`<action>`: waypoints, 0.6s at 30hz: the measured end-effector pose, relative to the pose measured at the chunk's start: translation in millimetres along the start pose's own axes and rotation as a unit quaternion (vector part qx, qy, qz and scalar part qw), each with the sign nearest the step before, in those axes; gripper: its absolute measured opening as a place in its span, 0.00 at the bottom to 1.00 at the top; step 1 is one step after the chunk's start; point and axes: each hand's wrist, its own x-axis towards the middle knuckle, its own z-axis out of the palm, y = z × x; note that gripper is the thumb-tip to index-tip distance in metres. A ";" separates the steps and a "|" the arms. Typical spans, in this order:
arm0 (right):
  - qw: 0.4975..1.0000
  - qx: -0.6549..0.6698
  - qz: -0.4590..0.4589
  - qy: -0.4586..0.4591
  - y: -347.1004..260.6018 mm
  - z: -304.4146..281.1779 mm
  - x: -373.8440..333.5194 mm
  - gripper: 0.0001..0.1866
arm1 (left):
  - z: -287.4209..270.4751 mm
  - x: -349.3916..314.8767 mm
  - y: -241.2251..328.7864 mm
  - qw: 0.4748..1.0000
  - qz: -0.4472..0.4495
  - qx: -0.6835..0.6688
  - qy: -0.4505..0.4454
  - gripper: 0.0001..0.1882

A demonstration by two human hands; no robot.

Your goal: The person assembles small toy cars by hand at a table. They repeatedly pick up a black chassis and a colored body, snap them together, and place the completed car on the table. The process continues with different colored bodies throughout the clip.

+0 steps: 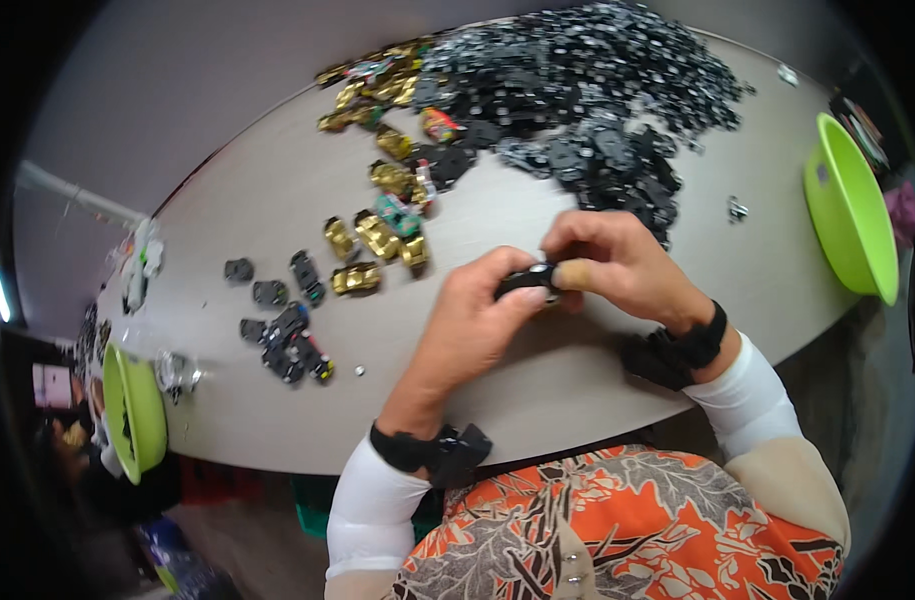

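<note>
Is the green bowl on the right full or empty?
Cannot tell: the green bowl sits tilted at the table edge, mostly its outside showing.

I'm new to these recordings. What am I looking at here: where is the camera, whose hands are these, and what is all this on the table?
There is one picture, from a fisheye camera worn on a person's head and looking down, so straight edges bend. The left hand and right hand are that person's own; together they pinch a small black part. On the grey table lie a big heap of black parts, gold toy car bodies and some dark assembled toy cars. A green bowl sits at the right edge and another green bowl at the left.
</note>
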 end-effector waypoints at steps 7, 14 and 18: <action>0.935 -0.281 -0.211 0.055 14.6 18.5 2.2 0.09 | 11.0 -1.2 -9.9 0.995 -0.007 0.088 0.045 0.07; 0.985 -0.102 -0.072 0.115 17.6 21.3 1.7 0.03 | 2.5 4.0 5.8 0.986 0.001 -0.101 0.133 0.16; 0.996 0.014 -0.024 0.089 21.7 20.5 2.3 0.02 | 1.1 4.3 -4.8 0.948 -0.018 -0.275 0.160 0.16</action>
